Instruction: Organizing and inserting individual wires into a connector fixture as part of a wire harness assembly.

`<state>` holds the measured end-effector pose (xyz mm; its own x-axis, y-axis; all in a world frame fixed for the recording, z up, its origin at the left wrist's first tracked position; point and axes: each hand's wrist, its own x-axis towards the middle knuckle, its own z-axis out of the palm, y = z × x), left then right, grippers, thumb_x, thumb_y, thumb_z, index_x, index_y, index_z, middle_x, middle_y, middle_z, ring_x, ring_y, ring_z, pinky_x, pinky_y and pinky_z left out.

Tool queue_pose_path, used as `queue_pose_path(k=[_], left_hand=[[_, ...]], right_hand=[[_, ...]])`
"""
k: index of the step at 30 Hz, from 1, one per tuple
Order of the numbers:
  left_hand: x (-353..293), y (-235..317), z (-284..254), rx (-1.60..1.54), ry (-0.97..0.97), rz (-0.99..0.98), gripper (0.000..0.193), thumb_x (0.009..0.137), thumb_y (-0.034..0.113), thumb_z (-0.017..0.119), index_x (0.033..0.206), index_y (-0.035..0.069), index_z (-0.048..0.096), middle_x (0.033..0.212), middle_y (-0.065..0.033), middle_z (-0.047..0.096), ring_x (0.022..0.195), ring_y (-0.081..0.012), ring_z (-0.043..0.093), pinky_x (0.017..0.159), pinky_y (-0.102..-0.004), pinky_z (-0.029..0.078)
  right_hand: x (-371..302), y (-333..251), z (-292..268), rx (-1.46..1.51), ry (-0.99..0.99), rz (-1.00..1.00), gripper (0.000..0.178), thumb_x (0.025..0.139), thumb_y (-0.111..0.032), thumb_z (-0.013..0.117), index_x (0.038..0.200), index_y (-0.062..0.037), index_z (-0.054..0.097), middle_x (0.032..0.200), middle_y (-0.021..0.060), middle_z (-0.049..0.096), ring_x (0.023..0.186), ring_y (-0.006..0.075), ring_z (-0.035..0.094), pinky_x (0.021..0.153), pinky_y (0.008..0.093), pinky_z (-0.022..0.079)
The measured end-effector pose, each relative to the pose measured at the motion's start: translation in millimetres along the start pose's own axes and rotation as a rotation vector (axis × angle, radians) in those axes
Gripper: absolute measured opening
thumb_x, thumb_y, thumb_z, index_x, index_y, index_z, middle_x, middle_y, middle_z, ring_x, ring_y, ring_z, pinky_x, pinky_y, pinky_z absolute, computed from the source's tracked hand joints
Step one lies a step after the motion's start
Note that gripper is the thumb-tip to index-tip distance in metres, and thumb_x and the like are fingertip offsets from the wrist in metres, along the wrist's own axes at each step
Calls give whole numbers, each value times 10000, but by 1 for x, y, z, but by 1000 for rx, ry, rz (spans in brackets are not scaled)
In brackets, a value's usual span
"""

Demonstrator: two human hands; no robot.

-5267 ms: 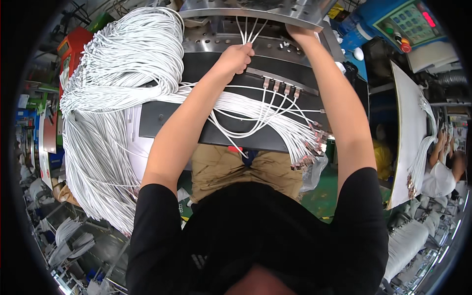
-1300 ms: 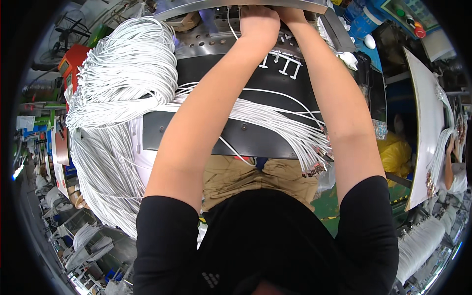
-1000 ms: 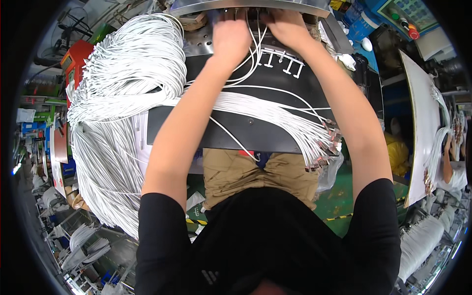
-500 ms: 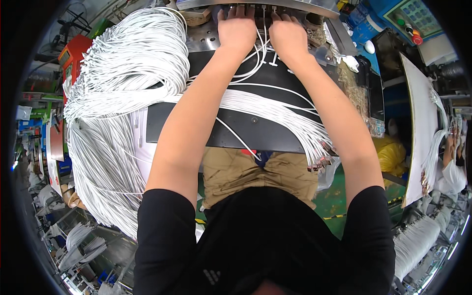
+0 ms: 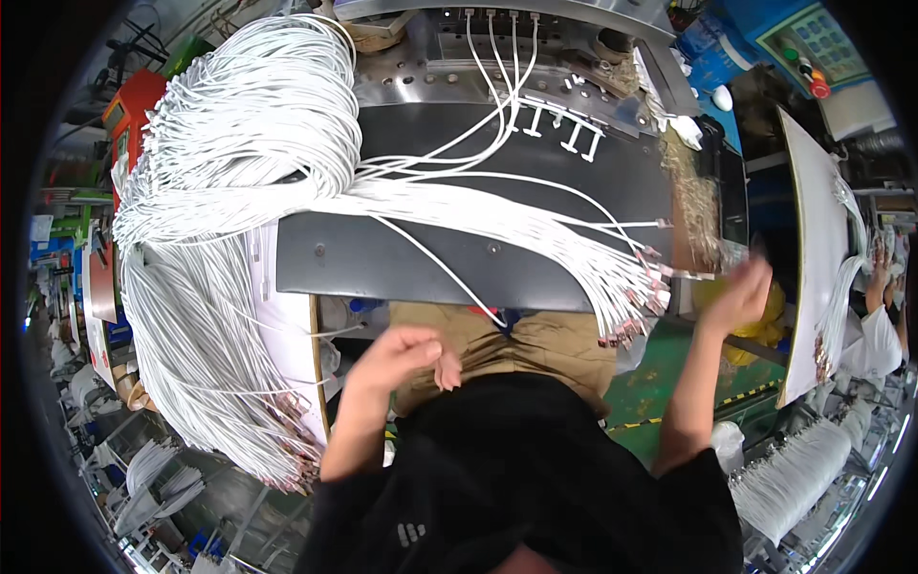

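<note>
My left hand (image 5: 409, 356) hovers over my lap, off the front edge of the black worktop (image 5: 411, 263). Its fingers are loosely curled and apart, with nothing visible in them. My right hand (image 5: 738, 295) is raised right of the worktop, smeared by motion, so its grip is unclear. Near it fan out the metal-tipped ends of a bundle of white cables (image 5: 478, 203). Several white cables (image 5: 516, 62) run up to a metal machine fixture (image 5: 421, 72), their ends seated in a row. Small white plastic branched pieces (image 5: 557, 127) lie on the worktop's far side.
A big coiled heap of white cables (image 5: 249, 115) rises at left and hangs beside a pale board (image 5: 292, 335). An upright white panel (image 5: 803, 249), a control box (image 5: 813, 48) with buttons, and brownish scraps (image 5: 696, 206) are at right. Another person (image 5: 875, 340) works at far right.
Both hands have left the fixture and come back toward me, the left over my lap, the right out to the side. The cable ends in the fixture and more branched white pieces now show.
</note>
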<state>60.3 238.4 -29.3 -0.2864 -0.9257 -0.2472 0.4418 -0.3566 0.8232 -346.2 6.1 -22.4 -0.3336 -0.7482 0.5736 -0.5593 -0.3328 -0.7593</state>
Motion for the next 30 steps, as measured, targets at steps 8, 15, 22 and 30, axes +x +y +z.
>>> queue_pose_path(k=[8, 15, 22, 30], left_hand=[[-6, -79, -61, -52, 993, 285, 240, 1016, 208, 573, 919, 3, 653, 823, -77, 691, 717, -166, 657, 672, -285, 530], [-4, -72, -54, -126, 1058, 214, 166, 1000, 157, 589, 925, 28, 661, 848, -58, 693, 733, -142, 654, 669, -278, 539], [-9, -69, -46, -141, 1151, 181, 184, 984, 117, 582, 876, 7, 682, 839, -53, 697, 738, -136, 652, 705, -285, 544], [-6, -74, -54, -129, 1094, 174, 224, 999, 147, 573, 870, -1, 680, 836, -70, 696, 732, -146, 646, 688, -284, 528]], right_hand=[[-192, 11, -25, 42, -709, 395, 240, 885, 18, 550, 1084, -13, 680, 1006, 94, 682, 880, 220, 630, 771, 352, 515], [-162, 13, -20, -159, -1076, -10, 404, 853, -26, 604, 1248, -91, 657, 1180, 104, 689, 1039, 322, 646, 948, 433, 494], [-161, 32, -23, -330, -1250, -178, 406, 922, -231, 634, 1299, -81, 621, 1325, 123, 624, 1230, 300, 569, 1075, 442, 416], [-189, 82, -24, 274, -1161, 707, 405, 965, -175, 605, 1343, -31, 572, 1386, 113, 586, 1303, 265, 516, 1122, 425, 376]])
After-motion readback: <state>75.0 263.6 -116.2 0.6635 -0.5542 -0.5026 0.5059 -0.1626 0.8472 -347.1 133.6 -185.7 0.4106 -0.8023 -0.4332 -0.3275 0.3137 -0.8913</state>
